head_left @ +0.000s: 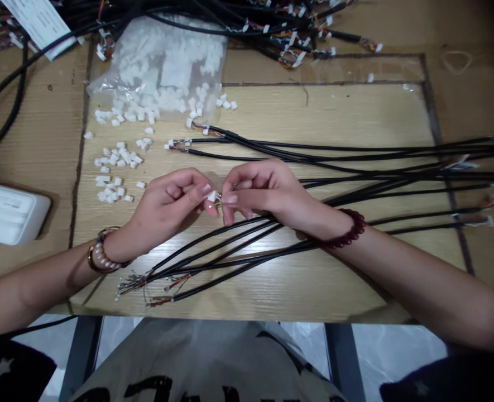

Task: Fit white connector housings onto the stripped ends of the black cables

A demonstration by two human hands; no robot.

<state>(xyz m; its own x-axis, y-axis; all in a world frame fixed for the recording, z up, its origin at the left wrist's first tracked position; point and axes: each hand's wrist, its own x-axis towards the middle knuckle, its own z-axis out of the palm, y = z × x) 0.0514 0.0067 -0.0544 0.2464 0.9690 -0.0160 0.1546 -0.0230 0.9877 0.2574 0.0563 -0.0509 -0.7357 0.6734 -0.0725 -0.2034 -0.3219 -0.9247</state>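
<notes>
My left hand (173,201) pinches a small white connector housing (212,196) between thumb and forefinger. Close against it, my right hand (259,192) has its fingers closed on thin wires (219,202), whose tips meet the housing; whether they are inside it I cannot tell. Below my hands lie black cables (213,258) with bare, crimped wire ends (135,282) fanned out at the left. Above my hands, other black cables (280,146) carry white housings on their left ends. Loose white housings (119,156) lie in small heaps beyond my left hand.
A clear plastic bag (158,67) of white housings lies open at the back. Behind it a bundle of black cables (263,33) crosses the table. At the left are a white box-shaped device (12,212) and a printed paper (41,25). The table's front edge (238,318) is near my body.
</notes>
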